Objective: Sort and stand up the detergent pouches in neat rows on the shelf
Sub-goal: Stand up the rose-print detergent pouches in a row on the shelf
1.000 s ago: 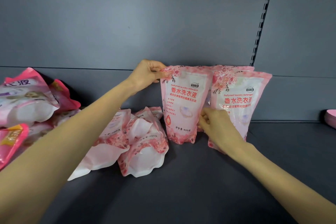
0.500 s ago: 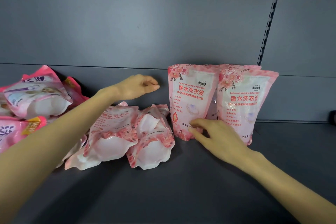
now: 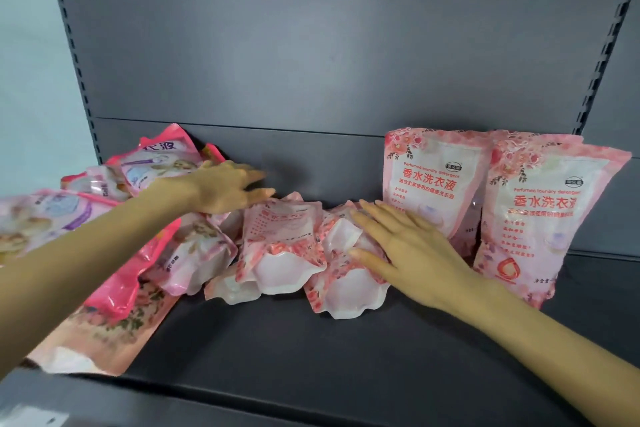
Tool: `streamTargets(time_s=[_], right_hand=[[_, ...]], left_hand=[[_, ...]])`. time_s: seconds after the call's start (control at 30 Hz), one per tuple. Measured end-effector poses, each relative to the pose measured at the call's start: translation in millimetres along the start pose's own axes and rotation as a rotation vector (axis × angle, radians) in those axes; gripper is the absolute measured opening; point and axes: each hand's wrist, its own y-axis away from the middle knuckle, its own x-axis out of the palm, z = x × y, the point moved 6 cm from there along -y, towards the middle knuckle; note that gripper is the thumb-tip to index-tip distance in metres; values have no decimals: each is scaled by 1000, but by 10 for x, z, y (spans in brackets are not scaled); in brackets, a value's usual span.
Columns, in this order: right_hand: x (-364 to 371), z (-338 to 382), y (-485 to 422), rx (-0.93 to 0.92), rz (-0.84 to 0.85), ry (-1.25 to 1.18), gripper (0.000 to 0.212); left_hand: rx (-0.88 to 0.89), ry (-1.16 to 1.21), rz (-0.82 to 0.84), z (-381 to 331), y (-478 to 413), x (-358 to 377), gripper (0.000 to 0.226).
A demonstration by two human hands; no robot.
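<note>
Two pink rose-print detergent pouches stand upright side by side at the right of the shelf, the left pouch (image 3: 434,180) and the right pouch (image 3: 543,215). More of the same kind lie flat in the middle: one pouch (image 3: 280,246) and another pouch (image 3: 346,284). My right hand (image 3: 408,253) rests with straight, spread fingers on that second flat pouch. My left hand (image 3: 225,189) hovers above the flat pouches, fingers extended and holding nothing.
A heap of brighter pink and purple-print pouches (image 3: 114,204) lies at the left, one reaching the front edge. The dark shelf board (image 3: 311,357) runs bare in front. The grey back panel has a slotted upright (image 3: 602,45) at the right.
My right hand left the standing pouch and moved left onto a flat pouch. My left hand moved down and left from the standing pouch's top. The view has turned left.
</note>
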Motion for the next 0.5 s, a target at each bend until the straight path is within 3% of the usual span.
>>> streamTargets(time_s=[0.4, 0.5], right_hand=[[-13, 108, -997, -47, 42, -90, 70], [154, 45, -1286, -10, 136, -151, 70]], left_hand=[[-4, -75, 31, 271, -92, 171, 59], [21, -115, 52, 160, -251, 209, 61]])
